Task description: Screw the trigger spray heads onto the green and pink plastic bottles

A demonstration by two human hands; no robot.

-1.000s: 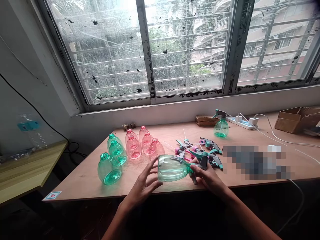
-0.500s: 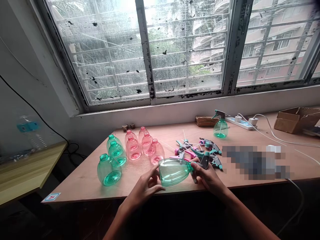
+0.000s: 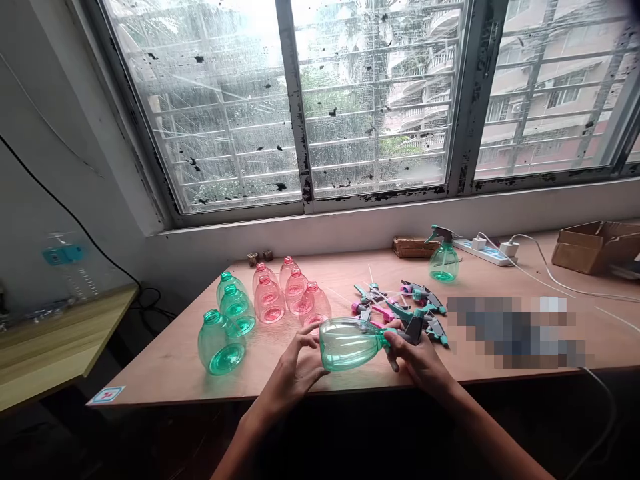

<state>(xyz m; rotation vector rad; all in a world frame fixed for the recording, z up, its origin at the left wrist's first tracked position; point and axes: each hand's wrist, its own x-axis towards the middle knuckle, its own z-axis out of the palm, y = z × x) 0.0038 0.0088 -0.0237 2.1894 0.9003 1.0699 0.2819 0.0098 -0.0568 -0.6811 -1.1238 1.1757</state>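
Note:
A green transparent spray bottle is held sideways above the table's front edge, its base to the left. My right hand is closed around its neck and the grey-and-green trigger head. At the other end, my left hand curves its fingers and thumb about the rim of the base; the exact contact is partly hidden. Behind the bottle lies a pile of loose trigger heads in grey, green and pink, with thin tubes.
Open-topped green bottles and several pink bottles stand on the left of the table. Towards the back right are an assembled green sprayer, a power strip with cables, and a cardboard box. A blurred patch covers the right side.
My left hand's fingers have shifted around the bottle's base, with index finger and thumb more spread. The right hand keeps its hold at the neck. The whole view has shifted slightly.

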